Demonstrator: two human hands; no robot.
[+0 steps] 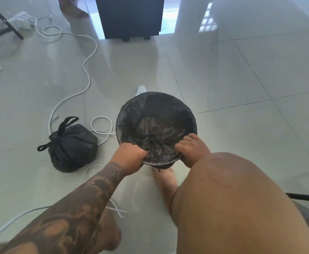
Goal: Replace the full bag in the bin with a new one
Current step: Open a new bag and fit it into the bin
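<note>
Head view: left hand [131, 156] and right hand [190, 150] grasp new bag [155, 129] (at bin rim [119, 114]).

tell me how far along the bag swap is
Done: the full bag is tied shut and sits on the floor left of the bin. In hand: a new liner is inside, and the left hand and right hand are gripping it at the near rim. Left: finish seating the liner there and take the tied bag away.
</note>
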